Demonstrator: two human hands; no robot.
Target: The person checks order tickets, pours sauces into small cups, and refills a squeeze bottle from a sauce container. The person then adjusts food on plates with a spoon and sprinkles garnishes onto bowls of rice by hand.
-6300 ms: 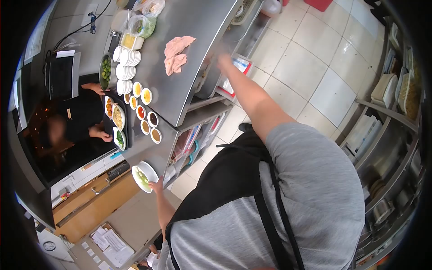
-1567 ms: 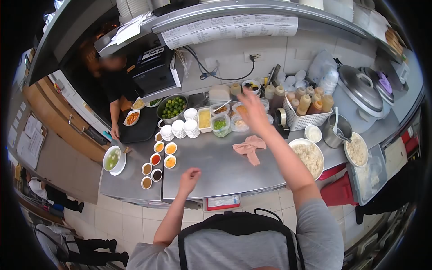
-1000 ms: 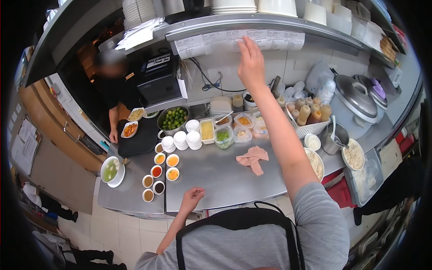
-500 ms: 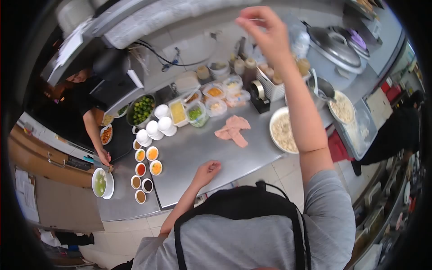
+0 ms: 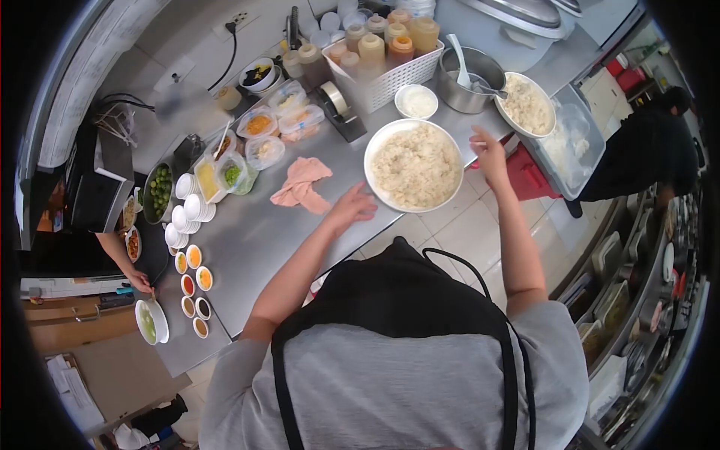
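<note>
A large white bowl [image 5: 372,174] of what looks like cooked rice [image 5: 416,165] stands at the counter's front edge. My left hand [image 5: 351,209] is by its lower left side, fingers stretched out, holding nothing. On the other side, my right hand [image 5: 490,156] hovers just off the bowl's right rim, fingers apart and nothing visible in them. Behind the bowl sits a small white bowl [image 5: 416,103] of white food. Left of my left hand, a crumpled pink cloth [image 5: 304,182] lies on the steel counter [image 5: 259,247].
A bottle basket [image 5: 382,96], a tape dispenser [image 5: 341,112] and a steel pot [image 5: 471,81] line the back. Sauce cups [image 5: 203,279] and stacked white cups [image 5: 196,208] stand left. A co-worker's hand [image 5: 140,281] is beside a soup bowl [image 5: 152,321]. Another person [image 5: 637,150] is at right.
My right hand has come down from high above the counter to the bowl's right side. My left hand has moved right and its fingers have opened. The view has shifted right.
</note>
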